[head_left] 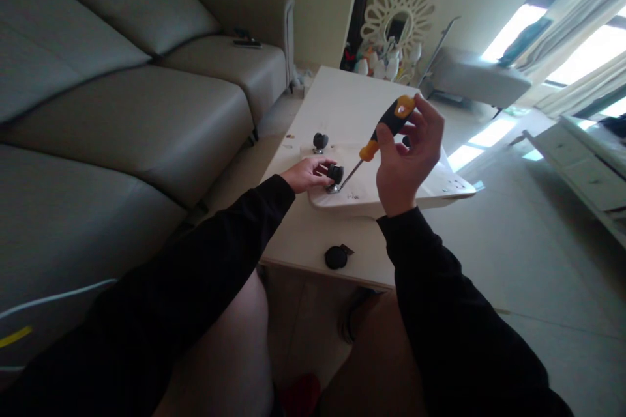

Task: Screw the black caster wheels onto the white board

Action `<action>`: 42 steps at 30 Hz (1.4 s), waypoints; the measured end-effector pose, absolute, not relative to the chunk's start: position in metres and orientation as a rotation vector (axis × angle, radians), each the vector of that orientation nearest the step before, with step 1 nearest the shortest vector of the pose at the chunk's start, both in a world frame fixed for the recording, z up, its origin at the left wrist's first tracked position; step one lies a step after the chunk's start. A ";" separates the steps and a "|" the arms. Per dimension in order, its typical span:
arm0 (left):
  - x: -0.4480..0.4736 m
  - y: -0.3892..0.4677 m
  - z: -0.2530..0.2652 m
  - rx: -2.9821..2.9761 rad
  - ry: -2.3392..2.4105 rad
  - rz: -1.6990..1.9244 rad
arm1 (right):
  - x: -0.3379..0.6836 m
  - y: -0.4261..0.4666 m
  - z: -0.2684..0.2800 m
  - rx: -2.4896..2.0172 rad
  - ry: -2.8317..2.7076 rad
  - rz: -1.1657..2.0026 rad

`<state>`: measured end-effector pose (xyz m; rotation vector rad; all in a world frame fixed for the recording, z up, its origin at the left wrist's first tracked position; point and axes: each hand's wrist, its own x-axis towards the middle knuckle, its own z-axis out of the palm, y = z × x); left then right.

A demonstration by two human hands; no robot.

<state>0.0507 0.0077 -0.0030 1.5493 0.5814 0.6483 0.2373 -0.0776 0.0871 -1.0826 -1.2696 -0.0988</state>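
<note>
My right hand (408, 153) is closed around a screwdriver (388, 128) with a black and orange handle. Its shaft slants down to the left, and the tip meets the metal base of a black caster wheel (335, 173). Around that caster are the fingers of my left hand (312, 174), gripping it at the near left corner of a white board (366, 199). A second caster (319, 141) stands upright on the board a little farther off. Another dark round part shows partly behind my right hand.
The board lies on a white table (337, 94). A loose black caster (336, 257) rests near the table's front edge. Along the left runs a grey sofa (195, 98). White drawers (577, 163) stand at right, and a petal-framed mirror (398, 16) is at the back.
</note>
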 end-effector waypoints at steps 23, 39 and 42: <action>0.051 0.006 0.000 1.483 0.567 0.630 | 0.234 -0.077 0.087 -1.113 -1.336 -0.043; 0.049 -0.005 0.016 1.552 0.758 0.661 | 0.228 -0.057 0.087 -1.093 -1.332 -0.081; 0.049 -0.006 0.016 1.556 0.772 0.673 | 0.225 -0.056 0.088 -1.102 -1.339 -0.091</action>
